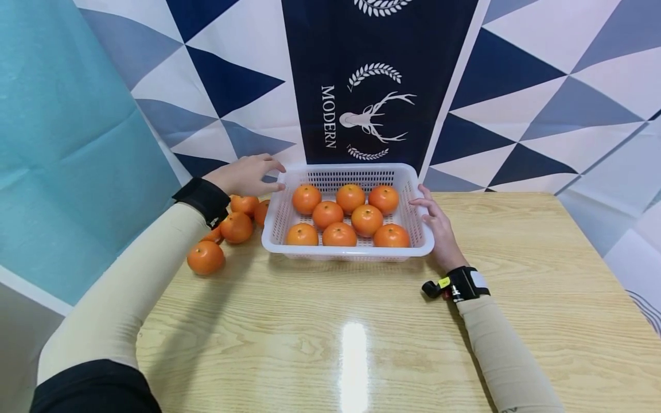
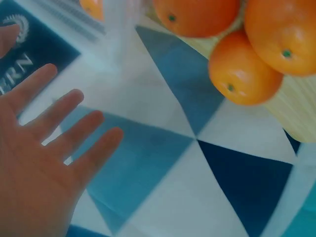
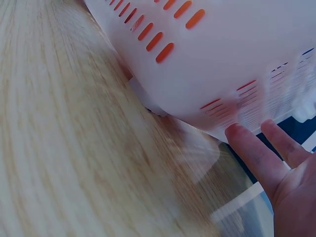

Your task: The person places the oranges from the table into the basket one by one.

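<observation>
A white plastic basket with slotted walls holds several oranges, seen in the head view. At its left end is my left hand, its fingers reaching toward the rim. The left wrist view shows that left hand spread, with straight fingers and nothing in the palm. My right hand is at the basket's right end, with fingertips at the rim. From the right wrist, two nearly straight fingers reach the basket's outer wall; the rest of the hand is partly hidden.
Several loose oranges lie on the wooden table left of the basket, partly behind my left forearm. A patterned cloth hangs right behind the basket. Light blue cloth covers the left side.
</observation>
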`<move>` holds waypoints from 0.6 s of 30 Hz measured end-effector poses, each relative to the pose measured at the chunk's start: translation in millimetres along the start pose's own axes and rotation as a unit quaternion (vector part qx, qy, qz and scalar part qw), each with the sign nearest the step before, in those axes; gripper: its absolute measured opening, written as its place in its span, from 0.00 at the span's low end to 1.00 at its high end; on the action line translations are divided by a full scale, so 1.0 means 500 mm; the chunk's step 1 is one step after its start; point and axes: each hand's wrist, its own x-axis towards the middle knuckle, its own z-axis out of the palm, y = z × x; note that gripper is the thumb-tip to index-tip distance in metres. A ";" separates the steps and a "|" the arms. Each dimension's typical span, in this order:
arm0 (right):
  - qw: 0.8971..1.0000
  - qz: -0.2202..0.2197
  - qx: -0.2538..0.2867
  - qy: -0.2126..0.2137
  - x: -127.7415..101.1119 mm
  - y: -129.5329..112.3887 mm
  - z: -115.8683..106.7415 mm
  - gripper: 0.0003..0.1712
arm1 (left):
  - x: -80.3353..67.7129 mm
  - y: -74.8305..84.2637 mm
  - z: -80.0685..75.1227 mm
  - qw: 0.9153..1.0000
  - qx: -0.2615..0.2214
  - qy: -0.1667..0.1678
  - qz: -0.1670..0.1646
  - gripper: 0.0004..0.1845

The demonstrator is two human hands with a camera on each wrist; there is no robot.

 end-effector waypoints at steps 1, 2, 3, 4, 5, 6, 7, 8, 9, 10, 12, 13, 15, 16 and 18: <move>1.000 0.000 0.000 -0.001 0.000 0.000 0.000 0.23 | -0.001 -0.009 -0.001 1.000 -0.001 0.000 -0.005 0.35; 1.000 0.001 -0.001 -0.001 0.000 0.001 0.000 0.23 | -0.003 -0.018 -0.002 1.000 -0.003 -0.001 -0.012 0.35; 1.000 0.001 0.000 -0.001 0.000 0.001 0.000 0.23 | -0.005 -0.026 -0.004 1.000 -0.005 0.000 -0.016 0.35; 1.000 0.001 0.000 -0.001 0.000 0.001 0.000 0.23 | -0.008 -0.034 -0.005 1.000 -0.008 0.001 -0.019 0.35; 1.000 0.001 0.000 -0.001 0.000 0.001 0.000 0.23 | -0.011 -0.042 -0.006 1.000 -0.012 0.002 -0.024 0.35; 1.000 0.001 0.000 -0.001 -0.001 0.001 0.000 0.22 | -0.013 -0.049 -0.007 1.000 -0.014 0.003 -0.028 0.36; 1.000 0.000 0.002 -0.001 0.000 0.002 0.000 0.22 | -0.016 -0.055 -0.008 0.999 -0.016 0.003 -0.033 0.37; 1.000 -0.001 0.003 -0.001 -0.001 0.002 0.000 0.22 | -0.018 -0.061 -0.009 0.999 -0.017 0.002 -0.041 0.38; 1.000 -0.002 0.005 -0.001 0.000 0.002 0.000 0.21 | -0.021 -0.067 -0.010 0.999 -0.018 0.000 -0.047 0.39; 1.000 -0.003 0.005 0.000 0.000 0.003 0.000 0.21 | -0.024 -0.073 -0.010 0.998 -0.020 -0.001 -0.053 0.40; 1.000 -0.003 0.008 0.000 0.000 0.003 0.000 0.20 | -0.029 -0.081 -0.011 0.998 -0.022 -0.004 -0.062 0.41; 1.000 -0.004 0.008 0.000 0.000 0.004 0.000 0.20 | -0.032 -0.086 -0.011 0.998 -0.024 -0.004 -0.066 0.41; 1.000 -0.005 0.007 0.000 0.001 0.005 0.000 0.20 | -0.038 -0.095 -0.012 0.997 -0.026 -0.002 -0.070 0.41; 1.000 -0.005 0.006 0.000 0.002 0.005 0.000 0.20 | -0.041 -0.098 -0.012 0.997 -0.027 0.000 -0.071 0.41; 1.000 -0.005 0.004 -0.001 0.003 0.006 0.000 0.21 | -0.048 -0.107 -0.013 0.997 -0.030 0.004 -0.076 0.40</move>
